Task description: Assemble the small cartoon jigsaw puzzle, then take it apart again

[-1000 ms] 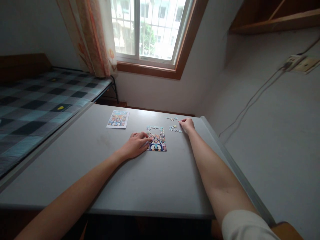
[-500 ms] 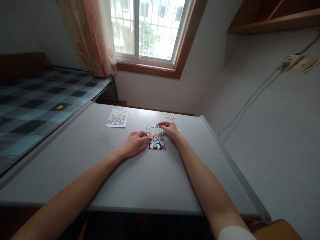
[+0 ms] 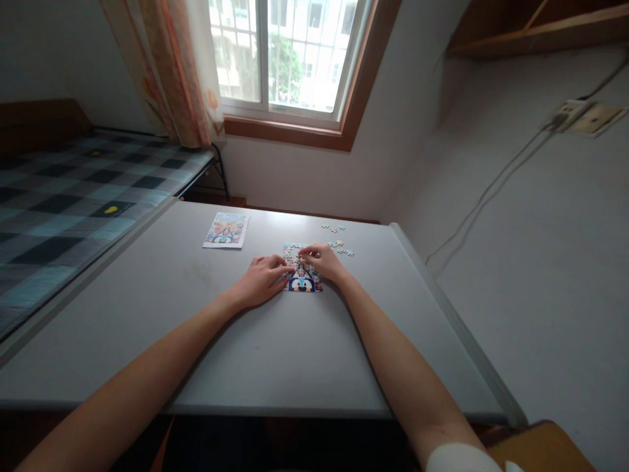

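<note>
A partly assembled jigsaw puzzle [image 3: 303,284] lies flat on the grey table [image 3: 275,354], with a dark blue and white cartoon face along its near edge and a gap in its upper part. My left hand [image 3: 262,278] rests at the puzzle's left side, fingers stretched out and fingertips on its edge. Over the gap, my right hand [image 3: 324,261] has thumb and forefinger pinched together on what looks like a small puzzle piece, mostly hidden by the fingers. Loose puzzle pieces [image 3: 345,252] lie just beyond the right hand.
A printed reference picture [image 3: 226,231] lies at the far left of the table. More loose pieces [image 3: 334,228] are near the back edge. A checked bed [image 3: 103,177] stands to the left, a window [image 3: 285,59] is ahead, and a wall with a cable [image 3: 484,193] runs along the right.
My right hand has moved left and slightly nearer, from the puzzle's upper right edge to over the gap, uncovering loose pieces behind it. My left hand keeps its place on the puzzle.
</note>
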`<state>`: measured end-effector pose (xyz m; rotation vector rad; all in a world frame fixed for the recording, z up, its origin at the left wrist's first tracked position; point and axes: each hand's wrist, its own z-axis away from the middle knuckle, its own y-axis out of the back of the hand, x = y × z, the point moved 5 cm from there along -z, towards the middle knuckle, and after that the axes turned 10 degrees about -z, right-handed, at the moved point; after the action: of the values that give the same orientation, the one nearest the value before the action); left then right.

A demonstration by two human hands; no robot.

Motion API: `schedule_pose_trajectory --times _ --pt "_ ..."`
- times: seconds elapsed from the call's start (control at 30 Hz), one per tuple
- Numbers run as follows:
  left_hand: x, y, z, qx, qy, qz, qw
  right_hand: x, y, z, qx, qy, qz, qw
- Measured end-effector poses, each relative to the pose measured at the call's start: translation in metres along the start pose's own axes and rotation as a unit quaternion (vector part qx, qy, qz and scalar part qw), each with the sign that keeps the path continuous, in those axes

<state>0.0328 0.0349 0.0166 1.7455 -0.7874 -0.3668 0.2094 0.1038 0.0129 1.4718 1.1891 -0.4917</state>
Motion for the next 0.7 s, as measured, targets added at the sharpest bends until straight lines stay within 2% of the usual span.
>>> schedule_pose_trajectory --times 0.43,0.7 --pt "-0.001 -0.001 0.0 -0.002 -0.004 -0.005 1.0 0.006 -0.007 0.003 0.044 -0.006 0.053 0.998" --pt "-0.001 -0.001 0.0 -0.003 -0.006 -0.011 1.0 -0.005 -0.003 0.008 0.075 -0.002 0.026 0.997"
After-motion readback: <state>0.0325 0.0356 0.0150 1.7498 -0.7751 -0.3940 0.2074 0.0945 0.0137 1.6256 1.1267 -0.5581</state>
